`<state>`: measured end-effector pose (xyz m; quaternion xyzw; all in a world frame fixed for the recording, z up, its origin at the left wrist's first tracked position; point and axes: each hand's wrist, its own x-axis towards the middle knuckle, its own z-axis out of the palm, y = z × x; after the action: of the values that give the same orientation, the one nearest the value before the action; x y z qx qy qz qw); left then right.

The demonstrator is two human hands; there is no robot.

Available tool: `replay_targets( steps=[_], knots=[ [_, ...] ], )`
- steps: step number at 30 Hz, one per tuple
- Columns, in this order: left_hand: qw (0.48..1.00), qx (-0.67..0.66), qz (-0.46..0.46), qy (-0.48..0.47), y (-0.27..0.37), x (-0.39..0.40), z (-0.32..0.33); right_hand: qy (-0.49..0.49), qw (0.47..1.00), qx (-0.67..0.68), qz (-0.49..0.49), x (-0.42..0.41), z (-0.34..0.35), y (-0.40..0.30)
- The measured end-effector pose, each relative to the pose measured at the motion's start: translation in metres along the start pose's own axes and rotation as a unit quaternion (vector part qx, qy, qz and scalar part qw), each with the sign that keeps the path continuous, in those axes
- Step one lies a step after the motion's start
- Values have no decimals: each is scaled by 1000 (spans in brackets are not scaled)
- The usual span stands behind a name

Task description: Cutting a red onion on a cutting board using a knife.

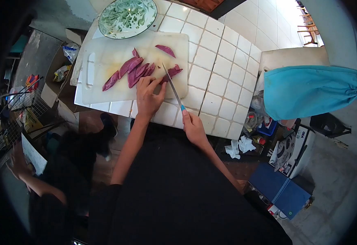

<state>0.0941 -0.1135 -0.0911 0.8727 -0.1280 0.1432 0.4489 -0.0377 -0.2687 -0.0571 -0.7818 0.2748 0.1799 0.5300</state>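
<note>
A white plastic cutting board (105, 49) lies before me on a tiled counter. My left hand (149, 95) presses on it, fingertips holding a dark purple-red piece (174, 71) of what looks like purple sweet potato. My right hand (194, 127) grips a kitchen knife (173, 85) with a blue part at its handle. The blade lies across or just beside the held piece, its tip pointing away from me; contact cannot be told. Several cut purple-red wedges (130, 65) are gathered left of the knife. A single slice (165, 50) rests apart near the board's far right.
A green-and-white enamel plate (105, 23) overlaps the board's far edge. White tiles (209, 58) extend right, towards a turquoise cloth cover (310, 92). Cardboard boxes (54, 88) stand left. Another person's hand (20, 165) is at lower left. Crumpled tissues (239, 147) lie below the counter's right edge.
</note>
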Motion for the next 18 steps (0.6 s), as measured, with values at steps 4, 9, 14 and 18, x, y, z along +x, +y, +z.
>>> replay_targets(
  steps=[4,9,14,18],
  knots=[
    [1000,0,3,3,-1,-1,-1,10,999,-32,-25,-5,-2,-15],
    [1000,-5,3,3,-2,-1,0,10,997,-61,-53,-10,-4,-25],
    [1000,-10,4,-2,-2,0,0,22,993,-102,-58,-12,-1,-21],
    [1000,-16,-1,-1,-1,0,-1,14,994,-93,-63,-12,-1,-22]
  ],
)
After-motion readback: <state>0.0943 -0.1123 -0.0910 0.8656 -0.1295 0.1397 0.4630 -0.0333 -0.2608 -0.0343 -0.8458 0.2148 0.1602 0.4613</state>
